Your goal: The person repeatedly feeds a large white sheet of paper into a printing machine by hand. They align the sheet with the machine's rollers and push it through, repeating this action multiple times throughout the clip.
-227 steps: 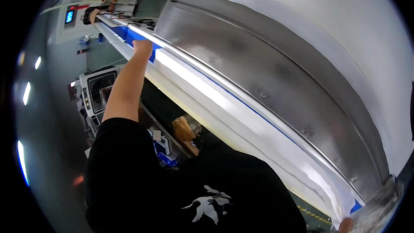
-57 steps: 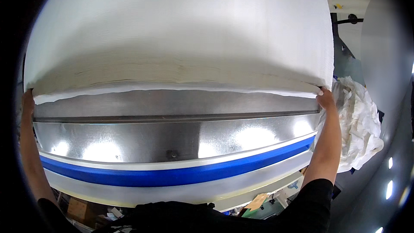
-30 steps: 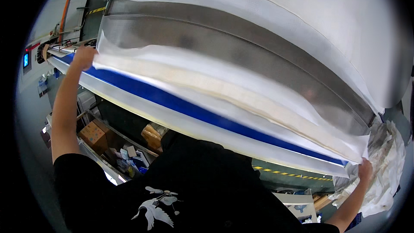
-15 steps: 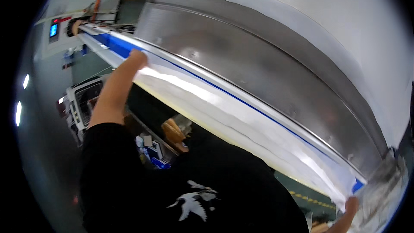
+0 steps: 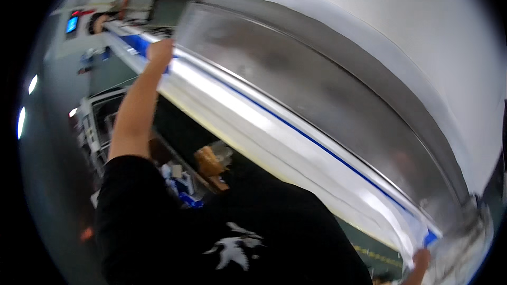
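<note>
White sheet: and there it lay (image 5: 296, 150), a long rumpled strip stretched along the bench (image 5: 203, 120), running from near the left hand at far left down to the right hand at near right!

Left hand: out at full stretch went the arm, and the hand (image 5: 160, 50) sat over the blue strip (image 5: 136, 45), just beside the sheet's far left end; its grip was curled and blurred, and whether it had hold of anything I could not tell.

Right hand: down in the near right corner, the hand (image 5: 421, 258) met the sheet's other end, its grip closed on that tapering corner, the fingers mostly hidden.

Blue line: a thin sliver of the strip showed all along the sheet's far side, widening to a small blue patch by the right hand.

Metal panel: beyond it all, broad and grey (image 5: 317, 95), sloped the panel, with a great white covering (image 5: 369, 0) above it at far right.

Near side: below the bench, left of the black shirt (image 5: 274, 200), sat a brown bundle (image 5: 209, 161).
</note>
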`<action>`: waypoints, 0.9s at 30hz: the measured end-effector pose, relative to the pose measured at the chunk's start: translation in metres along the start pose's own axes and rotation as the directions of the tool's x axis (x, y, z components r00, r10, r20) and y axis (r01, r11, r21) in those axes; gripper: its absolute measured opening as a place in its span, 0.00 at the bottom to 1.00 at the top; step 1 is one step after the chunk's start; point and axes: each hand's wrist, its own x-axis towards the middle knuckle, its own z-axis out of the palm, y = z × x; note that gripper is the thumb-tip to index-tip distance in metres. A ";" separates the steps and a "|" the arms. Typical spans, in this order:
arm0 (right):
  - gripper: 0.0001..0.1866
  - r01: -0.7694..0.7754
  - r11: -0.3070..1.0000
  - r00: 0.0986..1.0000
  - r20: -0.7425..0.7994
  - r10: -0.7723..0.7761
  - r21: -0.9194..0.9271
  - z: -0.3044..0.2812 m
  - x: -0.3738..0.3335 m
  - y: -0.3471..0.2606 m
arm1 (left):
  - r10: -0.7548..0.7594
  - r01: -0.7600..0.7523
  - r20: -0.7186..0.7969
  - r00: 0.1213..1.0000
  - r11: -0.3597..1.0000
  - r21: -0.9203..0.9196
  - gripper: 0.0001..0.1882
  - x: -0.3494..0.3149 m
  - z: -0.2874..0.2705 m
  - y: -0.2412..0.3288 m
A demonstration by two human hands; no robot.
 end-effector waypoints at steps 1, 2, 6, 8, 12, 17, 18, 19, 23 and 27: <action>0.13 0.075 0.994 0.996 0.059 -0.071 -0.073 0.014 -0.009 0.022 | 0.109 -0.119 -0.110 0.988 0.988 -0.097 0.11 0.001 0.023 0.012; 0.14 0.175 0.974 0.980 0.119 -0.159 -0.141 0.022 -0.001 0.039 | 0.041 -0.033 0.035 0.999 0.977 -0.209 0.11 0.001 0.043 0.022; 0.19 0.192 0.972 0.970 0.123 -0.209 0.138 -0.068 0.034 -0.056 | 0.078 -0.073 0.031 0.997 0.987 -0.142 0.13 -0.046 -0.033 0.080; 0.26 0.081 0.883 0.972 0.159 -0.173 0.463 -0.103 0.029 -0.080 | 0.082 -0.066 0.084 0.993 0.982 -0.177 0.13 -0.050 -0.049 0.122; 0.33 0.153 0.866 0.916 0.259 -0.305 0.477 -0.103 0.024 -0.093 | 0.150 -0.124 0.084 0.985 0.957 -0.261 0.12 -0.057 -0.065 0.164; 0.29 0.235 0.816 0.941 0.087 -0.328 0.529 -0.139 0.034 -0.136 | 0.155 -0.124 0.055 0.986 0.921 -0.370 0.13 -0.045 -0.035 0.145; 0.28 0.220 0.783 0.958 0.023 -0.286 0.581 -0.139 0.033 -0.143 | 0.137 -0.104 0.066 0.988 0.925 -0.365 0.13 -0.046 -0.035 0.141; 0.27 0.209 0.746 0.970 -0.039 -0.239 0.632 -0.137 0.032 -0.149 | 0.118 -0.083 0.077 0.990 0.930 -0.359 0.14 -0.048 -0.036 0.139; 0.19 0.224 0.737 0.973 -0.107 -0.204 0.637 -0.125 0.032 -0.159 | 0.095 -0.057 0.078 0.992 0.920 -0.387 0.14 -0.054 -0.034 0.138; 0.14 0.244 0.822 0.970 -0.137 -0.202 0.514 -0.110 0.035 -0.178 | 0.019 0.022 0.084 0.996 0.888 -0.460 0.14 -0.052 -0.020 0.134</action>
